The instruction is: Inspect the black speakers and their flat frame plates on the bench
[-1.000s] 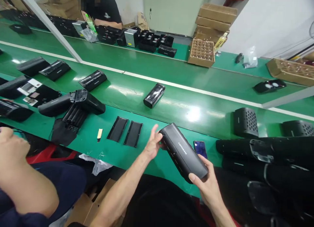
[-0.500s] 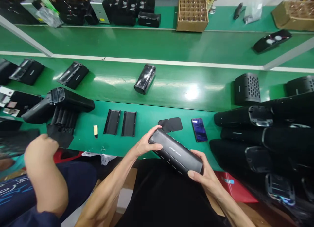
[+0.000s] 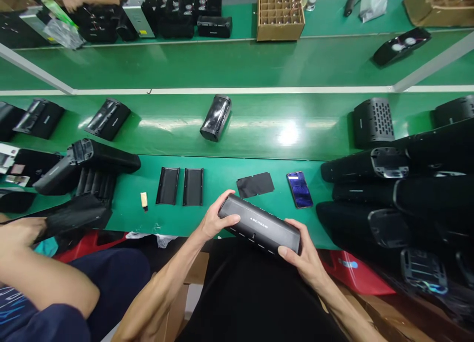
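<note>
Between my two hands is a black speaker housing point(image 3: 261, 226) with "MERKURY" lettering, tilted down to the right above the near edge of the green bench. My left hand point(image 3: 218, 217) is closed around its left end, thumb on the front face. At its right end my right hand point(image 3: 301, 250) grips it with the thumb in front and fingers behind. Just beyond the housing lies a flat black sheet point(image 3: 255, 185). A phone point(image 3: 299, 190) lies to the right of that sheet. Two black panels point(image 3: 193, 187) rest side by side to the left.
Black speaker housings point(image 3: 370, 204) crowd the right side. One glossy housing point(image 3: 216, 118) sits on the green belt point(image 3: 163, 120) ahead. At left, a co-worker's hand point(image 3: 29, 231) holds a dark piece near stacked parts. A divided carton point(image 3: 280, 33) stands at the back.
The housing has shifted slightly left with both hands still on it. The co-worker's arm at left has lowered and moved left. Another person's arm now shows at the top left.
</note>
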Available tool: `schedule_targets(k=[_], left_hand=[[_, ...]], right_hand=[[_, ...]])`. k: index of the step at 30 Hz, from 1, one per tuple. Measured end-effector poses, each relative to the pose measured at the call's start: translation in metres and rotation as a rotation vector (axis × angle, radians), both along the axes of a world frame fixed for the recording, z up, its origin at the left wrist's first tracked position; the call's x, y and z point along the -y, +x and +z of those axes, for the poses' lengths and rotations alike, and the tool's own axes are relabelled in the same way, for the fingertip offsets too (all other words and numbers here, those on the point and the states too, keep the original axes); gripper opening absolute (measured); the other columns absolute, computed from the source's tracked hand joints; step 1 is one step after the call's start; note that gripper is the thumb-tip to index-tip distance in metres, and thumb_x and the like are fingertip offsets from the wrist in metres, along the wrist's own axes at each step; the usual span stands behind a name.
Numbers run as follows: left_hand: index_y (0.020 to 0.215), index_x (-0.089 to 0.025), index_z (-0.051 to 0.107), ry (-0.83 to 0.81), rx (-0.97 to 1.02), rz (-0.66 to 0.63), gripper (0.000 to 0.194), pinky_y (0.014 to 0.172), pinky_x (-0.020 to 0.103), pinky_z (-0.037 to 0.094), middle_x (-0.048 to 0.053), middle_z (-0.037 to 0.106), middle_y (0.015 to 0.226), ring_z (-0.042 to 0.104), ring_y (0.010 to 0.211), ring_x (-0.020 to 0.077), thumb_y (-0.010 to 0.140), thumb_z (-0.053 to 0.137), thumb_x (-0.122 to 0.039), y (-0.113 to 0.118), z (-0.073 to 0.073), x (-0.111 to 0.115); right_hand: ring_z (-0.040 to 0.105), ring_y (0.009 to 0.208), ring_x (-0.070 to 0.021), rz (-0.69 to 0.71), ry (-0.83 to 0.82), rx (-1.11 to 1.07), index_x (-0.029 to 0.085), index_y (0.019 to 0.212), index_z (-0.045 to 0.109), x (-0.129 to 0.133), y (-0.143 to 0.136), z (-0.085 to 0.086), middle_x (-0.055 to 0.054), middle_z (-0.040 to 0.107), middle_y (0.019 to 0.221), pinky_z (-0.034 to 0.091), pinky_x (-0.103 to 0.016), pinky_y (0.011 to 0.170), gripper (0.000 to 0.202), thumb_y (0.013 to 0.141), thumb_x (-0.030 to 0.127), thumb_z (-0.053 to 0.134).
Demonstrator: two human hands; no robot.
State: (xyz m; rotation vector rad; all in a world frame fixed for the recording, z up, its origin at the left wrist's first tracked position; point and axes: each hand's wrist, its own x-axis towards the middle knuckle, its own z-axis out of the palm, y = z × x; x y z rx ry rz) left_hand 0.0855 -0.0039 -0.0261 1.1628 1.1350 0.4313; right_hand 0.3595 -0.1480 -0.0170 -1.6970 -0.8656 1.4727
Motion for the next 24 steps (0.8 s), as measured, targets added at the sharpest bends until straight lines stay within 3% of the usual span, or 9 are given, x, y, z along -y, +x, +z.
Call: schedule_targets(k=[7, 11, 13, 15, 17, 19, 21, 24], left_hand=[[0.158, -0.029, 0.04, -0.115, 0.054, -0.068, 0.095, 0.107, 0.044, 0.044, 0.008, 0.059, 0.14, 0.057, 0.123, 0.0347, 0.077, 0.079, -0.06, -0.004, -0.003, 0.003], [0.148, -0.025, 0.053, -0.099, 0.065, 0.113, 0.085, 0.111, 0.042, 0.042, 0.007, 0.062, 0.135, 0.056, 0.125, 0.0343, 0.073, 0.082, -0.053, 0.001, -0.012, 0.01], [0.146, -0.024, 0.056, -0.16, 0.134, 0.222, 0.084, 0.107, 0.041, 0.044, 0.006, 0.066, 0.126, 0.06, 0.118, 0.0318, 0.071, 0.084, -0.049, 0.004, -0.019, 0.014], [0.147, -0.024, 0.054, -0.245, 0.263, 0.363, 0.085, 0.102, 0.039, 0.048, 0.005, 0.07, 0.119, 0.064, 0.11, 0.0286, 0.071, 0.085, -0.045, 0.009, -0.026, 0.017], [0.148, -0.024, 0.053, -0.325, 0.43, 0.521, 0.083, 0.101, 0.04, 0.05, 0.006, 0.073, 0.116, 0.067, 0.107, 0.0273, 0.073, 0.083, -0.045, 0.021, -0.032, 0.021], [0.142, -0.023, 0.059, -0.411, 0.601, 0.61, 0.073, 0.102, 0.043, 0.051, 0.008, 0.075, 0.117, 0.068, 0.111, 0.0292, 0.077, 0.076, -0.051, 0.038, -0.04, 0.026], [0.13, -0.02, 0.068, -0.518, 0.737, 0.557, 0.065, 0.102, 0.048, 0.051, 0.012, 0.076, 0.119, 0.067, 0.118, 0.0337, 0.08, 0.068, -0.062, 0.057, -0.049, 0.031], [0.123, -0.017, 0.072, -0.609, 0.765, 0.298, 0.067, 0.098, 0.051, 0.053, 0.017, 0.073, 0.126, 0.064, 0.123, 0.0388, 0.08, 0.067, -0.069, 0.068, -0.054, 0.033]], right_hand=[[0.06, 0.113, -0.032, -0.04, -0.07, -0.093, 0.032, 0.141, 0.048, -0.002, 0.002, -0.011, -0.008, 0.062, 0.127, 0.048, -0.043, 0.096, 0.082, 0.073, 0.063, 0.082], [0.06, 0.11, -0.0312, -0.059, -0.077, -0.087, 0.031, 0.134, 0.053, -0.011, 0.009, -0.013, -0.006, 0.063, 0.122, 0.049, -0.043, 0.096, 0.078, 0.07, 0.064, 0.083], [0.061, 0.114, -0.0319, -0.003, -0.123, -0.124, 0.031, 0.137, 0.053, -0.021, 0.018, -0.006, -0.007, 0.063, 0.126, 0.05, -0.044, 0.098, 0.078, 0.073, 0.063, 0.083], [0.062, 0.122, -0.0337, 0.015, -0.094, -0.186, 0.036, 0.149, 0.044, -0.031, 0.025, 0.002, -0.01, 0.058, 0.144, 0.051, -0.048, 0.1, 0.088, 0.075, 0.067, 0.081], [0.059, 0.132, -0.0354, -0.062, 0.05, -0.219, 0.045, 0.161, 0.025, -0.043, 0.022, 0.008, -0.01, 0.042, 0.163, 0.051, -0.053, 0.103, 0.107, 0.073, 0.075, 0.079], [0.054, 0.138, -0.0385, -0.114, 0.192, -0.154, 0.045, 0.164, 0.018, -0.055, 0.007, 0.009, -0.011, 0.039, 0.166, 0.048, -0.059, 0.107, 0.123, 0.065, 0.077, 0.083], [0.055, 0.136, -0.0422, -0.035, 0.239, -0.023, 0.036, 0.162, 0.032, -0.067, -0.014, 0.009, -0.014, 0.054, 0.153, 0.046, -0.062, 0.11, 0.122, 0.059, 0.067, 0.09], [0.06, 0.128, -0.0426, 0.079, 0.291, 0.136, 0.026, 0.157, 0.043, -0.082, -0.027, 0.016, -0.015, 0.065, 0.139, 0.045, -0.061, 0.112, 0.107, 0.063, 0.047, 0.089]])
